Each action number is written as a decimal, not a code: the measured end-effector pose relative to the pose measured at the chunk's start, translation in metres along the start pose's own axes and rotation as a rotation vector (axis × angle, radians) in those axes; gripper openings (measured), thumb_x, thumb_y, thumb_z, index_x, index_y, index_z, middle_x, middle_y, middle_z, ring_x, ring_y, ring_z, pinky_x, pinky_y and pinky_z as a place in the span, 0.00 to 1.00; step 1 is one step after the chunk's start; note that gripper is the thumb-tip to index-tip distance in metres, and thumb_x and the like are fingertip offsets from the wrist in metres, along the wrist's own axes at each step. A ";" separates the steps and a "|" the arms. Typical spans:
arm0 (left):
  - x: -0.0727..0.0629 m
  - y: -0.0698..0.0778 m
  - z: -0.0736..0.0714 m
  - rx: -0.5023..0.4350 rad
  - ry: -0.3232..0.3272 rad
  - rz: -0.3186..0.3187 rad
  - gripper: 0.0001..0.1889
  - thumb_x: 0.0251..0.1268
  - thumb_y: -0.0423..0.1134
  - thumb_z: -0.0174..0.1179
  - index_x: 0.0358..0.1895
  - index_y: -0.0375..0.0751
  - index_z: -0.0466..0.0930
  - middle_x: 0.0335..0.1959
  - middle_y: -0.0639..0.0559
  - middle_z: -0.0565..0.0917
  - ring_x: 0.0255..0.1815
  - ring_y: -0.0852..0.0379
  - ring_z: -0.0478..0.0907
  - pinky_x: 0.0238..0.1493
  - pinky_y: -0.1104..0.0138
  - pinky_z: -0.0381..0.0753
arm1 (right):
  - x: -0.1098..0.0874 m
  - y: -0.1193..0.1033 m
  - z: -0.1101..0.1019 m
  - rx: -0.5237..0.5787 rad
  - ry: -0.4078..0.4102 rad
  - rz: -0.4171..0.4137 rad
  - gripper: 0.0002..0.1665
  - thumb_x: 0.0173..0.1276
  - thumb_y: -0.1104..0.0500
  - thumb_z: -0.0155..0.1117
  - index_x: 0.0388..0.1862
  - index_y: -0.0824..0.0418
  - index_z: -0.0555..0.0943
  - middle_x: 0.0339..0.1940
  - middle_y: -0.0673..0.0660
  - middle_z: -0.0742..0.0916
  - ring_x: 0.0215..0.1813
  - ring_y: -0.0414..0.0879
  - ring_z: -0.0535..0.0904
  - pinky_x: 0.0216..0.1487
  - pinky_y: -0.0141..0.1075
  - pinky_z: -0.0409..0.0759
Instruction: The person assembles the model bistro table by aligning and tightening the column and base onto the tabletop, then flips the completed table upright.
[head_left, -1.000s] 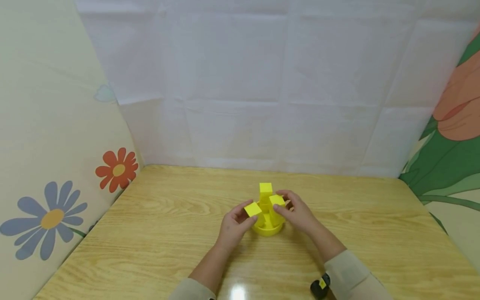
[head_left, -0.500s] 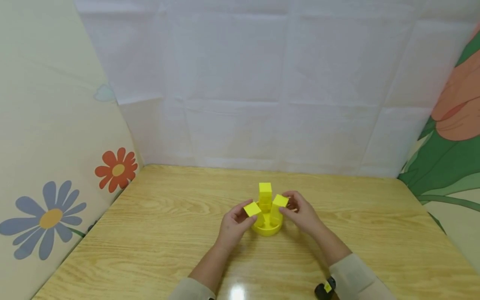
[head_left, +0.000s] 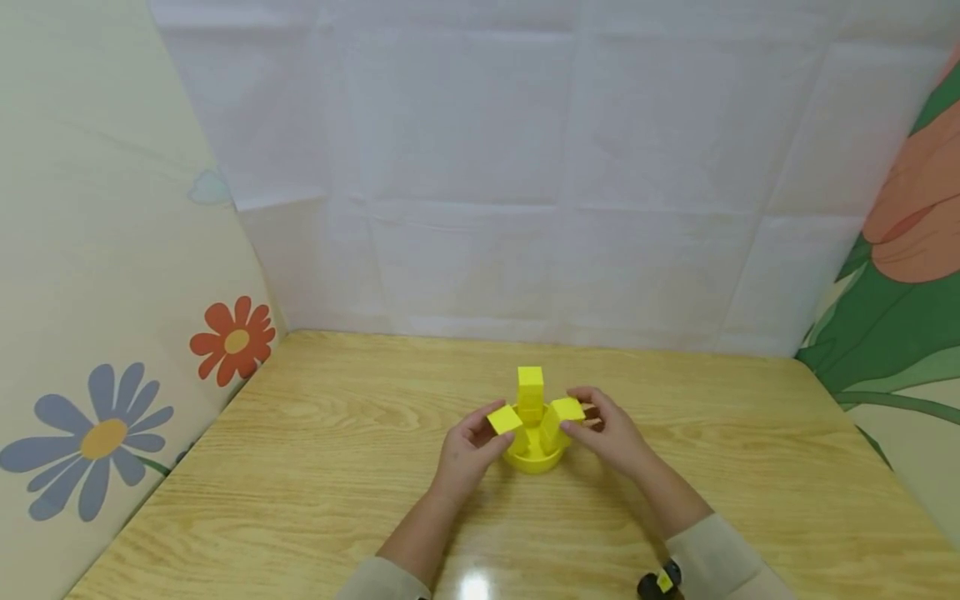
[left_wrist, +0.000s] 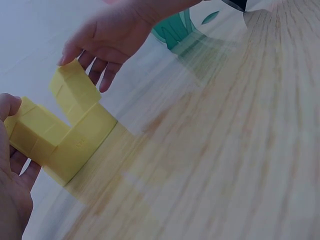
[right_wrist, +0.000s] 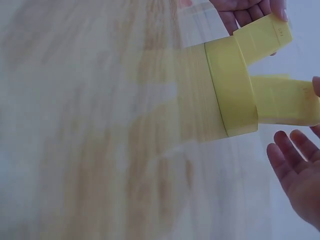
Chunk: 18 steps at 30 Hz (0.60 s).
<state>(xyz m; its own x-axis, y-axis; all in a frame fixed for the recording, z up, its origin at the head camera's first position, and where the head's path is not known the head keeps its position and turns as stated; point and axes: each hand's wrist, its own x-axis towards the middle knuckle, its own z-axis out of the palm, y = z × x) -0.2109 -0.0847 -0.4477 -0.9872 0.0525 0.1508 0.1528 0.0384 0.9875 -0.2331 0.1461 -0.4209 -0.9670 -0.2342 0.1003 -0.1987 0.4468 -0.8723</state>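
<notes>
A round yellow dish stands on the table with three yellow rectangular blocks upright or leaning in it. My left hand pinches the left block between thumb and fingers; that block leans outward to the left. On the other side, my right hand holds the right block near its top, thumb in front and fingers behind, and it tilts to the right. The rear block stands straight, touched by neither hand. In the left wrist view, both leaning blocks rise in a V from the dish.
The wood-grain table extends around the dish. Behind it hangs a creased white cloth. Flower-patterned walls flank the table left and right. A black device with a yellow mark sits beside the right sleeve.
My right hand has moved a little to the right, tipping the right block further outward. My left hand, the left block, the rear block and the dish stay nearly where they were.
</notes>
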 end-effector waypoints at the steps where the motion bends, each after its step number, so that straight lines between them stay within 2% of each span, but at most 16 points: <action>1: 0.000 0.000 0.000 0.005 -0.004 0.014 0.26 0.62 0.33 0.64 0.64 0.30 0.73 0.61 0.35 0.78 0.55 0.53 0.80 0.52 0.73 0.81 | -0.001 0.000 -0.001 0.017 -0.001 -0.013 0.30 0.69 0.56 0.64 0.66 0.64 0.70 0.61 0.64 0.80 0.57 0.56 0.78 0.57 0.45 0.80; 4: 0.000 -0.002 -0.001 0.020 -0.013 0.056 0.27 0.62 0.36 0.65 0.63 0.29 0.73 0.60 0.34 0.79 0.53 0.56 0.80 0.51 0.73 0.82 | -0.004 0.001 -0.004 0.081 -0.012 -0.051 0.27 0.70 0.60 0.62 0.65 0.69 0.70 0.61 0.67 0.80 0.61 0.59 0.77 0.63 0.47 0.78; 7: 0.000 -0.003 -0.002 0.031 -0.016 0.080 0.27 0.62 0.37 0.65 0.63 0.28 0.73 0.59 0.34 0.79 0.53 0.56 0.80 0.51 0.73 0.82 | -0.007 0.002 -0.005 0.126 -0.014 -0.067 0.26 0.70 0.64 0.61 0.64 0.71 0.70 0.59 0.69 0.80 0.60 0.59 0.78 0.63 0.43 0.78; 10: 0.000 -0.002 -0.001 0.016 -0.015 0.047 0.27 0.62 0.35 0.65 0.64 0.30 0.73 0.62 0.36 0.78 0.57 0.51 0.79 0.54 0.72 0.81 | -0.008 0.003 -0.006 0.119 -0.006 -0.055 0.27 0.69 0.63 0.62 0.65 0.70 0.71 0.57 0.67 0.82 0.58 0.56 0.79 0.61 0.39 0.79; 14: -0.001 0.001 -0.001 -0.016 -0.016 -0.018 0.27 0.63 0.32 0.63 0.66 0.33 0.72 0.65 0.39 0.76 0.62 0.46 0.76 0.57 0.72 0.79 | -0.009 0.004 -0.006 0.079 -0.013 -0.030 0.28 0.68 0.60 0.66 0.65 0.65 0.73 0.50 0.62 0.83 0.53 0.51 0.80 0.57 0.40 0.81; 18: 0.000 0.000 0.000 -0.018 -0.014 -0.025 0.26 0.63 0.31 0.63 0.65 0.33 0.72 0.65 0.40 0.76 0.62 0.47 0.76 0.56 0.74 0.78 | -0.008 0.004 -0.006 0.045 -0.041 -0.008 0.28 0.67 0.57 0.67 0.65 0.61 0.74 0.49 0.59 0.82 0.52 0.49 0.79 0.55 0.42 0.82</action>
<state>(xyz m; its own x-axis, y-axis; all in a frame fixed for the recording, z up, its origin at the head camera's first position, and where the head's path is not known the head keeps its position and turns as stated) -0.2107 -0.0849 -0.4472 -0.9899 0.0658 0.1252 0.1269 0.0223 0.9917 -0.2269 0.1553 -0.4222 -0.9577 -0.2736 0.0886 -0.1985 0.4058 -0.8922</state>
